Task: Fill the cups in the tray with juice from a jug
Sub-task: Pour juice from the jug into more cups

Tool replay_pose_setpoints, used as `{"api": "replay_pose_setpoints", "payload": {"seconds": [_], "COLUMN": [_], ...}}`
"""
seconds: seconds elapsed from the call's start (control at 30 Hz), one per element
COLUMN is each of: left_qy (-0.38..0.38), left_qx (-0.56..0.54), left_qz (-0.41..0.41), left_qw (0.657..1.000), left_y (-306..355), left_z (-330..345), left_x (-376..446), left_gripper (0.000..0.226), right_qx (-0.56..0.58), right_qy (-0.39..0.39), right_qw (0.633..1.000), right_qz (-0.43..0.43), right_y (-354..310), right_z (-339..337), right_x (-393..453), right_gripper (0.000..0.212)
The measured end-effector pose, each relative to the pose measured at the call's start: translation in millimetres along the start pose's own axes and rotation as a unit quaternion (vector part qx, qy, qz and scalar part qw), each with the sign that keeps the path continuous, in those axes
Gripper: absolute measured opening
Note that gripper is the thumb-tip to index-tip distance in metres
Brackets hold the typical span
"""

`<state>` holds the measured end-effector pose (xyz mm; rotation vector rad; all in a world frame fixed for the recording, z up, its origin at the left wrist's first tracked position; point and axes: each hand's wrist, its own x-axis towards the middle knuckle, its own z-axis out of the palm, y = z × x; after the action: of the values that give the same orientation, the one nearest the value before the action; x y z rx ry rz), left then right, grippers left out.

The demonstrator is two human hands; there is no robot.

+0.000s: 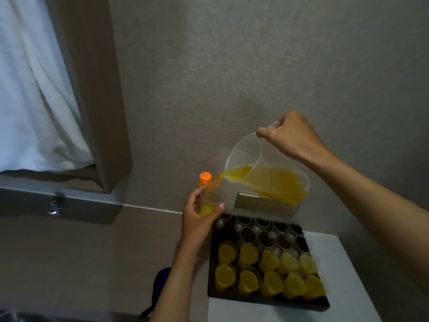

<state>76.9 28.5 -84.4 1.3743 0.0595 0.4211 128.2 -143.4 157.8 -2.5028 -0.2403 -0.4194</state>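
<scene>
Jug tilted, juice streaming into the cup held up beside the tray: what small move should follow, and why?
Probably keep pouring briefly, then tip the jug upright once the cup nears full. The right hand holds the jug tilted, its stream falling into the cup that the left hand holds, with juice only low in it. Empty cups wait in the tray.

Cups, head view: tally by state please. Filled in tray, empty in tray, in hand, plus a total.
Filled cups in the tray: 10
Empty cups in the tray, far rows, dark and partly hidden, so approximate: 9
Cup in the left hand, taking juice from the jug tilted by the right hand: 1
Total: about 20
</scene>
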Motion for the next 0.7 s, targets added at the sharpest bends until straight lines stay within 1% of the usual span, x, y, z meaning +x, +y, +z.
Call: {"api": "replay_pose_setpoints", "payload": {"seconds": [0.1, 0.37, 0.7], "left_qy": [0.000, 0.010, 0.004], "left_qx": [0.006, -0.002, 0.005], "left_qz": [-0.001, 0.004, 0.005], "left_qw": [1.000, 1.000, 1.000], "left_y": [-3.2, -5.5, -7.6], "left_z": [-2.1, -2.7, -7.3], "left_x": [0.7, 0.4, 2.3], "left_gripper": [0.054, 0.056, 0.058], "right_qx": [-0.004, -0.011, -0.009], "right_qy": [0.004, 0.010, 0.007], "right_qw": [1.000, 1.000, 1.000], "right_qz": [0.000, -0.001, 0.004], "right_y": [-1.7, -2.8, -2.5], "right_z": [0.0, 0.5, -1.6], "right_x": [0.2, 0.8, 0.0], "right_gripper": [0.046, 0.035, 0.038]}}
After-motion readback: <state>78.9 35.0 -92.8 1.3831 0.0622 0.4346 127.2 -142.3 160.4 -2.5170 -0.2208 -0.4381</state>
